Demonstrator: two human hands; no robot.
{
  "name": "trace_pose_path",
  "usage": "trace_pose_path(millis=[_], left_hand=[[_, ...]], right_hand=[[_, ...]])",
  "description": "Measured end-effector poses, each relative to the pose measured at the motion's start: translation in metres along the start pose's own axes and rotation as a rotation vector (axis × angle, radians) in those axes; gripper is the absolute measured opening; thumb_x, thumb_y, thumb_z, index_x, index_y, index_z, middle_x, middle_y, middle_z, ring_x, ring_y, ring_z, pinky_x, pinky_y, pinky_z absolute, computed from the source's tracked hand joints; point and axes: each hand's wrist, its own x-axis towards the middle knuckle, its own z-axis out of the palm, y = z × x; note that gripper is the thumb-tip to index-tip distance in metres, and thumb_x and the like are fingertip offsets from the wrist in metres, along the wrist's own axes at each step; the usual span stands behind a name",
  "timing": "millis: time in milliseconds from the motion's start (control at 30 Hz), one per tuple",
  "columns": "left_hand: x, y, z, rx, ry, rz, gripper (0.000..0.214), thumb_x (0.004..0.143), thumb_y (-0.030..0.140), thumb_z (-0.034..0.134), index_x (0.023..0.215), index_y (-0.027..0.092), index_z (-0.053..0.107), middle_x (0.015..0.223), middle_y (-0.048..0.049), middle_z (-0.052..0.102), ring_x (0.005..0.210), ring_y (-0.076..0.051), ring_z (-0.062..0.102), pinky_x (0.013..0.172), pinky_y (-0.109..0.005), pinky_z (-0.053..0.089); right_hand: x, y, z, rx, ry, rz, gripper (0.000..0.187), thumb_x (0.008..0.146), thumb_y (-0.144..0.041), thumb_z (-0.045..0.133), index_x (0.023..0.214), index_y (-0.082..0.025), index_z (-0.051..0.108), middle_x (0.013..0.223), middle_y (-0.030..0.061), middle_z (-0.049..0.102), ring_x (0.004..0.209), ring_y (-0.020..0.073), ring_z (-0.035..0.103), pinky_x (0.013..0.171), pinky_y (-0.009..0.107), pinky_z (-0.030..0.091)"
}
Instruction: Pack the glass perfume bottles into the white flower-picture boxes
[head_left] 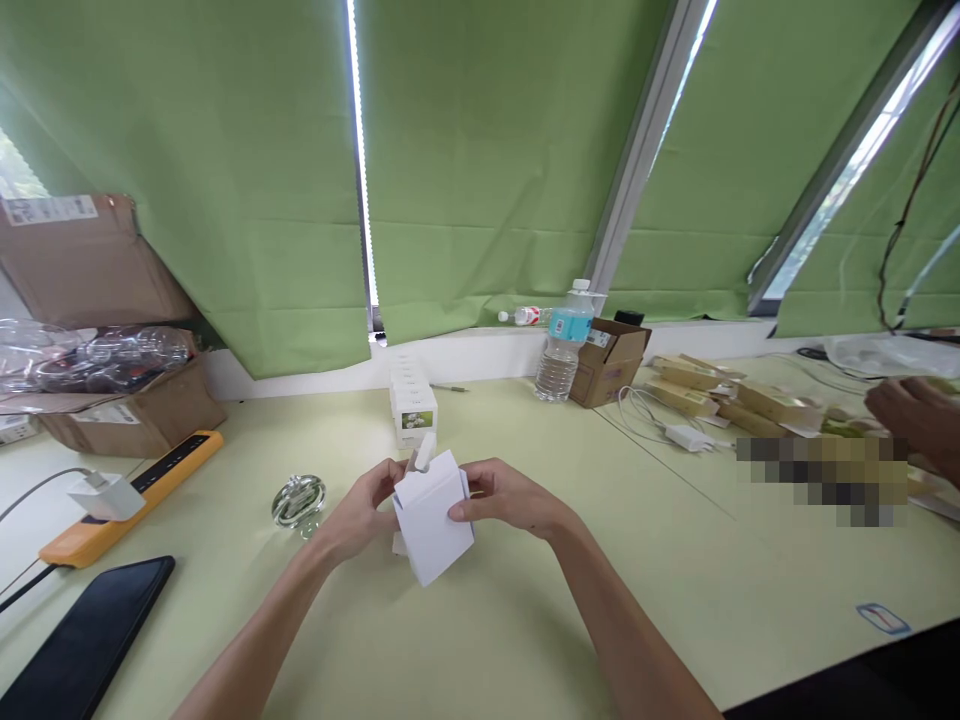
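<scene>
A small white cardboard box (435, 530) is held tilted above the table between my two hands. My right hand (510, 497) grips its right side, the thumb lying on the near face. At its left edge is my left hand (365, 515), closed with the fingertips partly hidden behind the box. A narrow white piece (425, 452) sticks up at the box's top; whether it is a flap or a separate part I cannot tell. Just beyond stands a row of similar white boxes (415, 418), the front one with a picture. A clear glass object (298, 502) lies left of my left hand.
On the left are a black phone (90, 635), an orange power strip (150, 490) and cardboard boxes (142, 400). A water bottle (564, 345) and an open carton (611, 362) stand behind. At right, another person's hand (919, 415) is near yellowish packages (772, 402).
</scene>
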Motion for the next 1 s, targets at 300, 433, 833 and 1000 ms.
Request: trace_pose_path(millis=[300, 433, 833, 1000], left_hand=[[0.002, -0.009, 0.008, 0.084, 0.114, 0.097, 0.074, 0.068, 0.026, 0.071, 0.132, 0.022, 0.035, 0.124, -0.0114, 0.055, 0.113, -0.027, 0.054, 0.092, -0.040, 0.046], [0.004, -0.019, 0.012, 0.069, 0.224, 0.141, 0.065, 0.069, 0.028, 0.071, 0.124, 0.021, 0.037, 0.125, -0.0101, 0.053, 0.113, -0.025, 0.054, 0.094, -0.039, 0.045], [0.005, -0.028, 0.018, 0.280, 0.426, 0.002, 0.095, 0.069, 0.047, 0.071, 0.142, 0.026, 0.015, 0.124, -0.0120, 0.054, 0.112, -0.031, 0.053, 0.090, -0.042, 0.042], [0.003, -0.030, 0.022, 0.284, 0.431, 0.043, 0.071, 0.083, 0.049, 0.056, 0.141, 0.024, 0.024, 0.124, -0.0123, 0.054, 0.106, -0.027, 0.057, 0.085, -0.038, 0.046]], right_hand=[[-0.004, -0.007, 0.000, 0.077, -0.056, -0.020, 0.045, 0.072, -0.039, 0.072, 0.112, -0.019, 0.066, 0.112, 0.0081, 0.066, 0.105, 0.0251, 0.059, 0.094, 0.041, 0.043], [-0.006, -0.007, -0.002, 0.097, -0.047, -0.022, 0.045, 0.072, -0.041, 0.072, 0.111, -0.018, 0.066, 0.111, 0.0081, 0.067, 0.106, 0.0257, 0.059, 0.095, 0.042, 0.042], [-0.002, 0.009, -0.017, 0.191, 0.361, -0.021, 0.048, 0.068, -0.053, 0.072, 0.097, -0.015, 0.066, 0.086, 0.0078, 0.066, 0.071, 0.0170, 0.058, 0.059, 0.029, 0.043], [0.005, 0.013, -0.018, 0.318, 0.434, -0.082, 0.041, 0.069, -0.049, 0.073, 0.088, -0.014, 0.065, 0.070, 0.0025, 0.059, 0.056, 0.0104, 0.048, 0.049, 0.024, 0.035]])
